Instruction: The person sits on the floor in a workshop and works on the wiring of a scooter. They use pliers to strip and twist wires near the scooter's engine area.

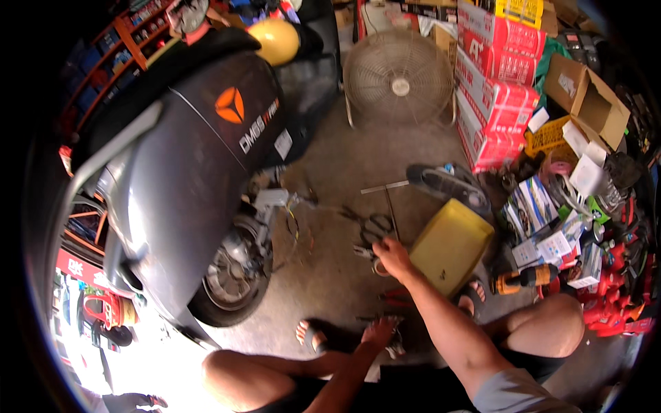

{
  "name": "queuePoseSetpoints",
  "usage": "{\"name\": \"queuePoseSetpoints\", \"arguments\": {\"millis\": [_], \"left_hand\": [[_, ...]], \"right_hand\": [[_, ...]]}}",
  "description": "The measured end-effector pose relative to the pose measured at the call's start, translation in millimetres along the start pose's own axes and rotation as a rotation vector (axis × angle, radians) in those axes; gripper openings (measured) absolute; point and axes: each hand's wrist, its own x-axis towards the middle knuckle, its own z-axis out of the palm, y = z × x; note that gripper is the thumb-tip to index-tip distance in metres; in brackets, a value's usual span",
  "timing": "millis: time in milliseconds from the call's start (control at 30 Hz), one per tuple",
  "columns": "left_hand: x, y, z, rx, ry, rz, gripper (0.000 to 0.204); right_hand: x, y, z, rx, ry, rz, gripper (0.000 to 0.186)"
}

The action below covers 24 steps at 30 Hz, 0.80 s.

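My right hand (392, 259) reaches over the concrete floor beside the yellow tray (452, 246), its fingers curled. A small metal tool end (363, 252) shows at its fingertips; I cannot make out its kind. Just beyond lies a pair of scissors (378, 224) with black handles, and past it a long T-shaped tool (386, 190). Low between my knees, my left hand (379, 332) is closed round a greyish metal part (395, 345), mostly hidden by the hand. A red-handled tool (395, 297) lies on the floor between my hands.
A dark grey scooter (186, 158) stands on the left, its wheel (237, 275) and loose wires (295, 221) facing me. Ahead is a large floor fan (399, 77). Stacked red-and-white boxes (497, 89), an open carton (591, 100) and cluttered parts line the right. A dark curved panel (447, 186) lies behind the tray.
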Motion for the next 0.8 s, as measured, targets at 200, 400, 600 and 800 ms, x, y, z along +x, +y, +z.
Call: {"name": "queuePoseSetpoints", "arguments": {"millis": [200,400,600,800], "left_hand": [[15,-1,-67,-0.697,-0.045,-0.286,0.03],[9,-55,-108,-1.217,0.556,-0.426,0.02],[13,-59,-121,-1.574,0.435,-0.345,0.017],[4,-64,-127,-1.69,0.34,-0.346,0.013]], "right_hand": [[6,49,-9,-0.051,-0.134,0.057,0.017],[-6,48,-6,-0.284,-0.645,0.107,0.027],[-40,19,17,0.003,-0.647,0.15,0.039],[-32,46,24,0.11,-0.294,0.196,0.049]]}}
